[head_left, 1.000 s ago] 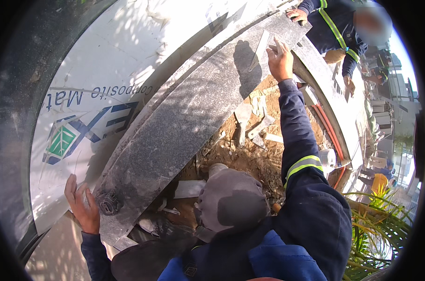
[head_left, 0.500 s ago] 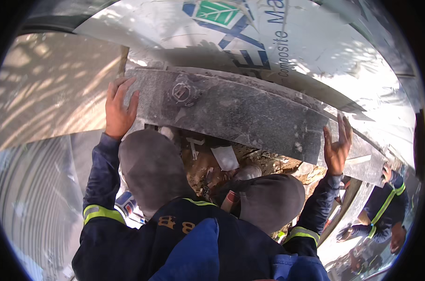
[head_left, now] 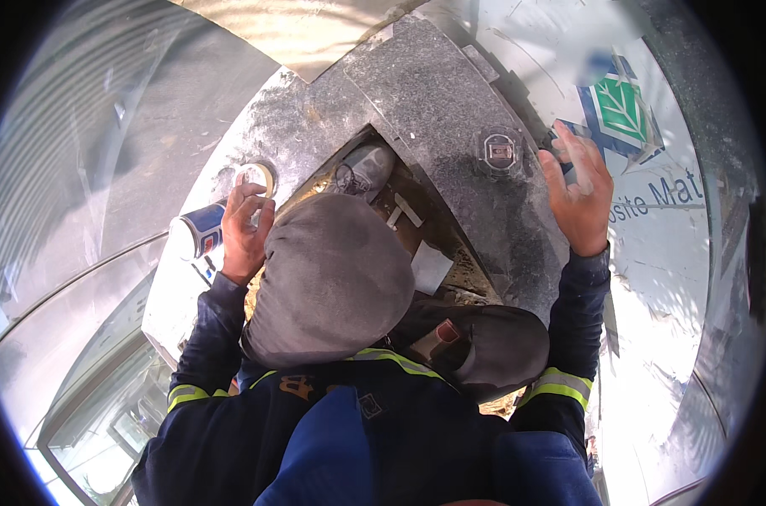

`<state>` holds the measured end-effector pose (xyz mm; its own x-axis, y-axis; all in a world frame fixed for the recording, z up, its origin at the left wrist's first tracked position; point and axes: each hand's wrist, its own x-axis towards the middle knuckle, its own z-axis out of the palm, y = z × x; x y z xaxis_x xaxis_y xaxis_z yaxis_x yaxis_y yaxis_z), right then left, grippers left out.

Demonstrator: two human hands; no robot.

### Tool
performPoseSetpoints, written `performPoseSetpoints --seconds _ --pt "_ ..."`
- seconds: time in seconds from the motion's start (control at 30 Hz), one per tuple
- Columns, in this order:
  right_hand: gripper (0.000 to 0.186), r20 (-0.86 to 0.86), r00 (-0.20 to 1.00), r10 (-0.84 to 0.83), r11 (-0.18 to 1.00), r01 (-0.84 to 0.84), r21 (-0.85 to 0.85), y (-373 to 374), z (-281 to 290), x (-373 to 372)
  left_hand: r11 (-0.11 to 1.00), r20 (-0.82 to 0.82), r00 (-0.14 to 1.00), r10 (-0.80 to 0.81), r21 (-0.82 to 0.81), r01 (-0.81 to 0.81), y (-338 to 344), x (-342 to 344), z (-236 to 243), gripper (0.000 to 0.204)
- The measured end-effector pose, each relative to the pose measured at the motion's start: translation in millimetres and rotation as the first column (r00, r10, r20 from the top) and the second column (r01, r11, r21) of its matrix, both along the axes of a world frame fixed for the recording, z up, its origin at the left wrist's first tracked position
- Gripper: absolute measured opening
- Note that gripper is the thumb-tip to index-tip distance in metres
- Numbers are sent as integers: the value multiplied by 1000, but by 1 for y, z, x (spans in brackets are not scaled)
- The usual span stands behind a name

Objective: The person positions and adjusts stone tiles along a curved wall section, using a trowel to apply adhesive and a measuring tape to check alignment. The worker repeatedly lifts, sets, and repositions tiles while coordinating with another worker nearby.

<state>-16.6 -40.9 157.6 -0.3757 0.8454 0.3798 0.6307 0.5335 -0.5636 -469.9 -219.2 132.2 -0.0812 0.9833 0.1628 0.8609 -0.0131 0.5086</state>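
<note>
My left hand is held with its fingers apart and loosely bent, beside my grey-clad left knee. Close to its left is a blue and white can; just beyond the fingertips sits a roll of tape. My right hand has its fingers spread, with nothing seen in it, near the outer edge of a grey speckled stone slab. Left of that hand, a round grey object with a dark rectangular middle rests on the slab; its kind is unclear.
Between the slabs is an opening with bare soil, my shoe, a pale square piece and small scraps. A white printed panel borders the right side. A tan board meets the slab at the far edge; grey sheeting lies left.
My view has turned left, so the slab now runs down the right side. The can and tape roll are more visible near my left hand. The other person has left view.
</note>
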Motion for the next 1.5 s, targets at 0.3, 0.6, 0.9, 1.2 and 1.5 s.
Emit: performPoseSetpoints --seconds 0.3,0.6,0.9,1.2,1.5 --pt "31 -149 880 -451 887 461 35 -78 32 124 836 26 837 -547 -36 548 223 136 4 27" --pt "40 -186 349 -918 351 936 28 -249 70 165 -21 -224 -154 -962 -504 863 235 324 6 96" --pt "64 691 12 -723 -99 988 -120 -499 -36 277 235 -315 117 -942 -366 901 230 270 -38 89" --pt "58 857 262 -444 183 963 -199 -533 -68 343 241 566 532 -630 -509 827 231 298 11 79" --pt "39 830 363 -423 197 931 -307 -507 -43 369 -160 865 501 -24 -498 852 188 371 27 60"
